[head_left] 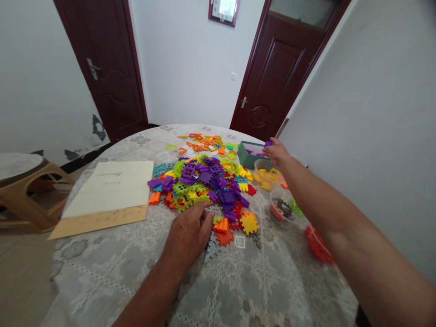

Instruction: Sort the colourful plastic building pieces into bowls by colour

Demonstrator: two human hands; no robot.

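Observation:
A mixed heap of plastic building pieces [204,177], largely purple and lime green, lies mid-table. My left hand [190,227] rests at its near edge, index finger reaching to the pieces and thumb slightly apart; nothing shows held in it. My right hand [276,152] is stretched out over the green box [250,160] at the far right, its fingers closed on a purple plastic piece [268,144]. More purple pieces lie inside that box. Near my left thumb are an orange connector piece [220,225] and a yellow gear-edged piece [250,223].
Clear tubs stand along the right: one with yellow pieces [269,175], one with grey and red pieces [282,209]. Red pieces [318,245] sit under my right forearm. Paper sheets [112,188] lie left; orange pieces [204,143] are scattered behind. A stool [34,190] stands left.

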